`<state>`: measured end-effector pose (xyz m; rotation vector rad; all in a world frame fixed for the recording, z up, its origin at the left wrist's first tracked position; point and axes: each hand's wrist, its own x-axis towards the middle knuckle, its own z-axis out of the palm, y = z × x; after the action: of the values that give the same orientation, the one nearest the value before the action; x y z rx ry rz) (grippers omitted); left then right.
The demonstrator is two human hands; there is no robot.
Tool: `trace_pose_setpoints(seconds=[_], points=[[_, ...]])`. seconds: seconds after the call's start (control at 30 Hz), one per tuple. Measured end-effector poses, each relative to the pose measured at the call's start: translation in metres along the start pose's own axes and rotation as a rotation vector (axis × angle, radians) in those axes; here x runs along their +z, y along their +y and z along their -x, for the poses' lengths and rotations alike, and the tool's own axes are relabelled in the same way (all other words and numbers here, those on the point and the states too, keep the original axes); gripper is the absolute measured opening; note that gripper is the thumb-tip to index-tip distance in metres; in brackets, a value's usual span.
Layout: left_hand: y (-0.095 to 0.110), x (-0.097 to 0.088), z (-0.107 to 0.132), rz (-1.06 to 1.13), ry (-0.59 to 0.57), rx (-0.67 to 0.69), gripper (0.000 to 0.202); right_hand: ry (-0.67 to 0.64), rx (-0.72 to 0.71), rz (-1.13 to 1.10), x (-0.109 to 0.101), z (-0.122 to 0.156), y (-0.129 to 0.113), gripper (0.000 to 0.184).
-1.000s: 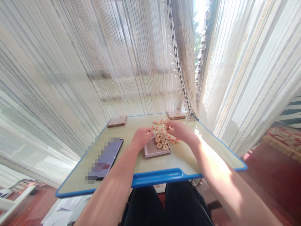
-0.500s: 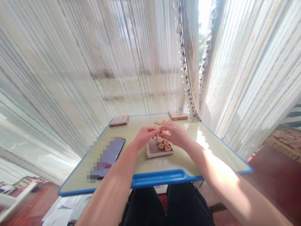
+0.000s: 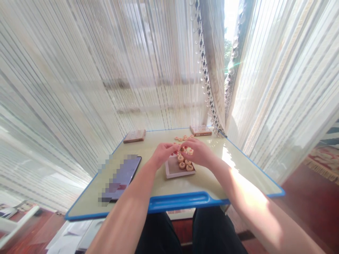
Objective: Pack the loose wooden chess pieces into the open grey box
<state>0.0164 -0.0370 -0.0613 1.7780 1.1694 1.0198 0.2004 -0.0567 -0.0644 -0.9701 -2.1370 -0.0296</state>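
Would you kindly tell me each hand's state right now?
Left hand: fingers bent; any hold cannot be told.
Right hand: holding a round game piece.

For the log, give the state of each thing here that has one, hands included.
Tray: open, lying flat, partly filled
Pieces in the tray: near ones face up
Loose pieces: scattered beyond the tray
Left hand: fingers bent, grip unclear
Right hand: fingers bent, grip unclear
Tablet: flat, partly pixelated
Brown boxes: lying flat
Curtains: hanging, gap at right

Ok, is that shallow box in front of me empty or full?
Partly filled: round pieces sit towards the right of the box; its floor shows at left. Far end hidden.
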Motion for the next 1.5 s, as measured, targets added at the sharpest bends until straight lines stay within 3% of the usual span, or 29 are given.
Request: trace_pose_setpoints(seconds=[0.13,0.27,1.07,1.5], points=[[-0.007,-0.002,-0.004,-0.304,0.215,0.023,0.036,-0.214,0.056,0.026,-0.005,0.002,-0.004,0.015],[-0.014,-0.002,-0.006,-0.48,0.211,0.066,0.036,-0.374,0.048,0.087,-0.003,0.005,-0.012,0.013],[-0.011,0.001,-0.002,-0.546,0.156,0.1,0.034,-0.374,0.02,0.128,0.005,0.007,-0.015,0.012],[-0.012,0.0,-0.002,-0.572,0.188,0.131,0.032,-0.37,0.002,0.128,0.006,0.006,-0.016,0.014]])
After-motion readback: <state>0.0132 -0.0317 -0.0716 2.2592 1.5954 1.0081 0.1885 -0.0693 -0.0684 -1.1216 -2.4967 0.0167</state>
